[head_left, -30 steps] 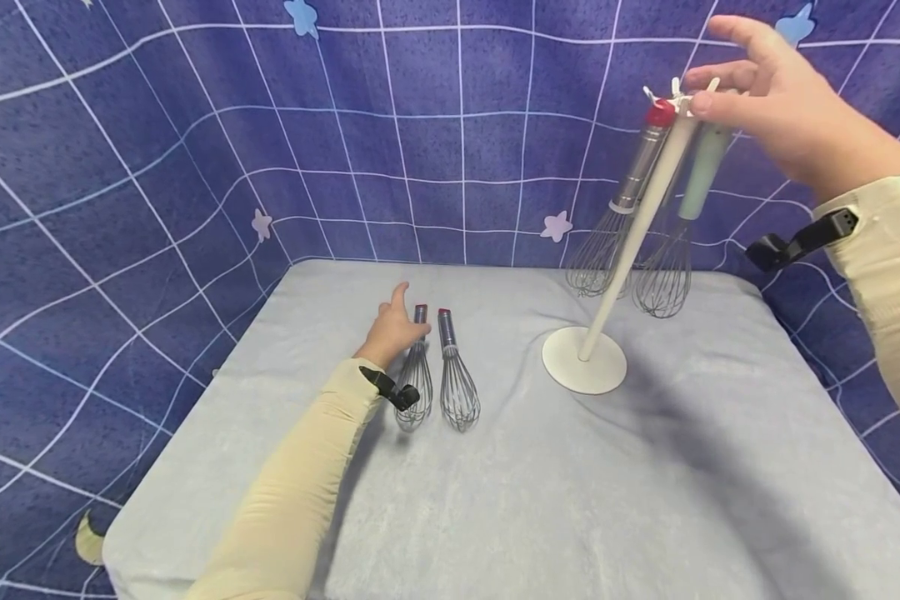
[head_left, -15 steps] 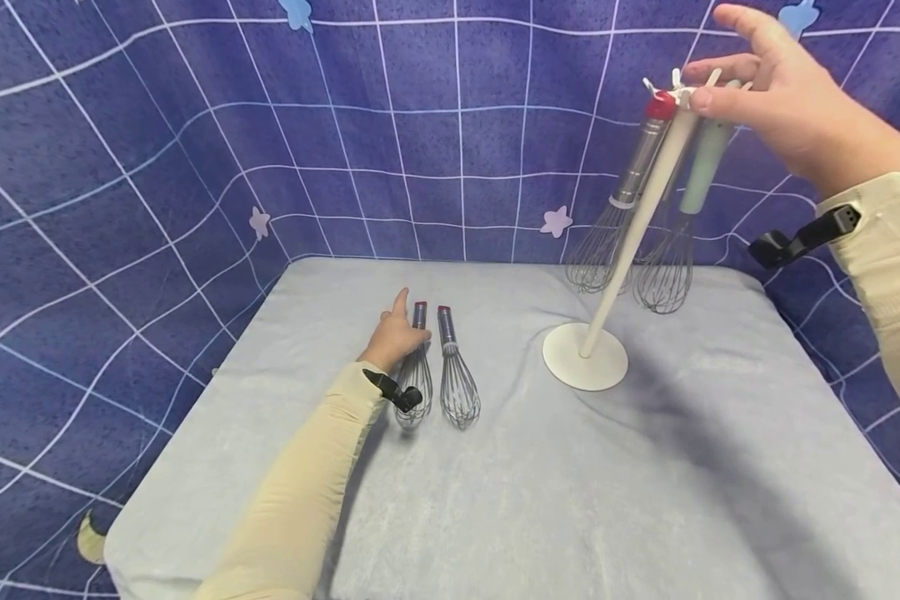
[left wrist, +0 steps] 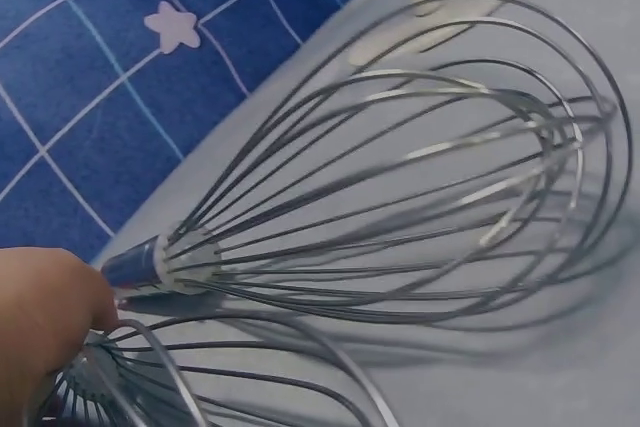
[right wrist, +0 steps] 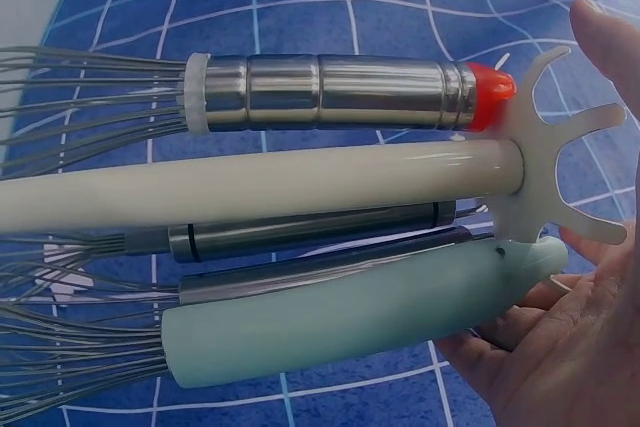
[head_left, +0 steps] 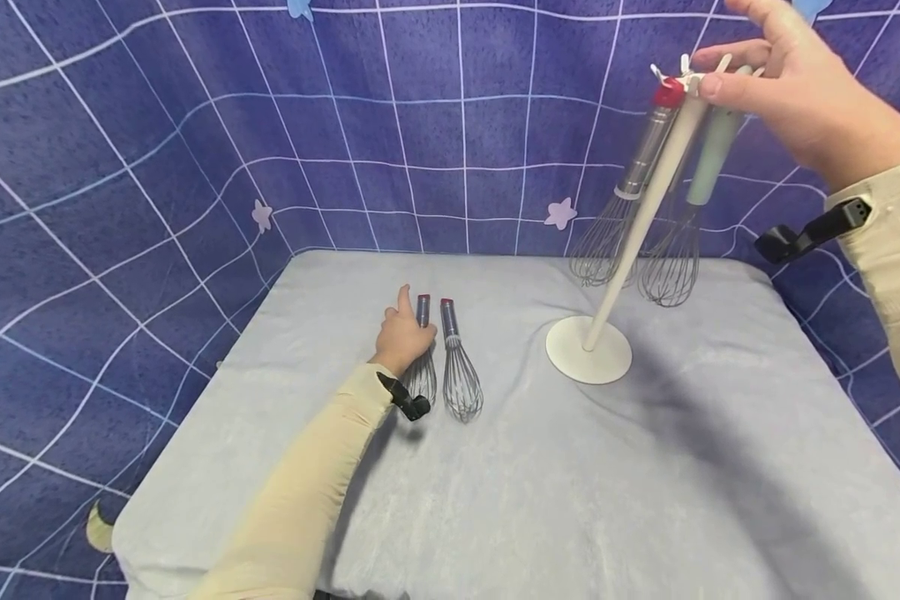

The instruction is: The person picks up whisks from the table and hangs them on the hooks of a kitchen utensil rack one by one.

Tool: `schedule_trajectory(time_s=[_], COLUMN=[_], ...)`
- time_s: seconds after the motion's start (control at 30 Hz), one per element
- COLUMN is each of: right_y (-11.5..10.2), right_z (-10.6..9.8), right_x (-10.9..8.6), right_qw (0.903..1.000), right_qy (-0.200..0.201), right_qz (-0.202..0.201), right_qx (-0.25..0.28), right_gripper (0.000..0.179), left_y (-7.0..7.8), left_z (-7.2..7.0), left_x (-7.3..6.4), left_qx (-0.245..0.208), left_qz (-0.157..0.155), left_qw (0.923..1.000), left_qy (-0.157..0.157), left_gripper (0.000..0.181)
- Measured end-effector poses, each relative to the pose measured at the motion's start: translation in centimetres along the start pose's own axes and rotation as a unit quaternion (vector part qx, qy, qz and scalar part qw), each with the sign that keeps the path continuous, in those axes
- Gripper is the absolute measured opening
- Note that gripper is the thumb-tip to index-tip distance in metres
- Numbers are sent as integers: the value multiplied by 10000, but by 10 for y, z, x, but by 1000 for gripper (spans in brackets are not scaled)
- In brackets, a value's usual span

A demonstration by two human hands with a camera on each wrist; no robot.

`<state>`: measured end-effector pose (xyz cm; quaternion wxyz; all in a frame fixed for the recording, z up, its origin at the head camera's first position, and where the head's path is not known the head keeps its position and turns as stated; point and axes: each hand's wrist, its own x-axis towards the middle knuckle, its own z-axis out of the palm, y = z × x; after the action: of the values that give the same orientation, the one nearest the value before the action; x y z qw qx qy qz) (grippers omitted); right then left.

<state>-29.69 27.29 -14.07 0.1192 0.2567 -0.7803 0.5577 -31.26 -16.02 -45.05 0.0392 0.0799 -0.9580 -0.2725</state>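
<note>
Two metal whisks with red handle ends lie side by side on the table. My left hand (head_left: 405, 335) grips the left whisk (head_left: 423, 379) near the neck; its wires also show low in the left wrist view. The other whisk (head_left: 461, 379) lies just right of it, untouched. A white whisk stand (head_left: 588, 352) stands at the right, with a pronged top (right wrist: 565, 162). My right hand (head_left: 817, 100) holds that top between thumb and fingers. A red-tipped whisk (right wrist: 330, 92), a mint-green whisk (right wrist: 340, 322) and slimmer steel-handled whisks (right wrist: 315, 232) hang from the prongs.
A pale grey cloth covers the table (head_left: 495, 500). Behind and to the left rises a blue gridded curtain (head_left: 420, 125) with stars. The hanging whisks' wires spread around the stand's pole (head_left: 645, 217), above the table.
My left hand has moved slightly right and closed in on the left whisk. My right hand has stayed at the stand's top. The head view has tilted down slightly.
</note>
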Motion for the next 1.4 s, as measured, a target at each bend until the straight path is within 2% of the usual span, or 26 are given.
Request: schedule_trajectory(time_s=[0.03,0.2,0.37,0.5,0.7,0.9,1.13,1.23,1.3,1.4], right_y=[0,0,-1,-2,-3,-1,-2,2,7,15], right_z=[0,2,4,4,4,4,5,2,0,-4], right_x=[1,3,3,3,4,3,2,4,5,8], right_qw=[10000,9985,9993,9995,9993,9998,9994,9997,9977,9871], right_qy=[5,38,115,141,125,145,167,148,91,-60], right_qz=[-26,-59,-130,-153,-175,-125,-136,-155,-231,-437], right_qx=[-96,544,333,249,-304,-50,-288,93,623,1538], right_gripper=[79,80,78,78,75,73,72,70,69,69], left_y=[0,1,1,3,6,7,8,8,7,7], left_z=[0,-1,-1,-2,-3,-1,-10,-14,-17,-21], left_x=[0,-2,-2,-3,-3,-2,-3,0,2,7], left_qx=[-5,126,202,269,429,463,411,370,328,246], left_qz=[0,37,175,383,477,503,519,592,645,741], left_qw=[10000,9999,9995,9987,9977,9975,9976,9974,9973,9969], left_qy=[11,-99,-172,-220,-216,-159,-196,-155,-91,59], left_gripper=[93,94,92,83,70,70,70,69,68,66])
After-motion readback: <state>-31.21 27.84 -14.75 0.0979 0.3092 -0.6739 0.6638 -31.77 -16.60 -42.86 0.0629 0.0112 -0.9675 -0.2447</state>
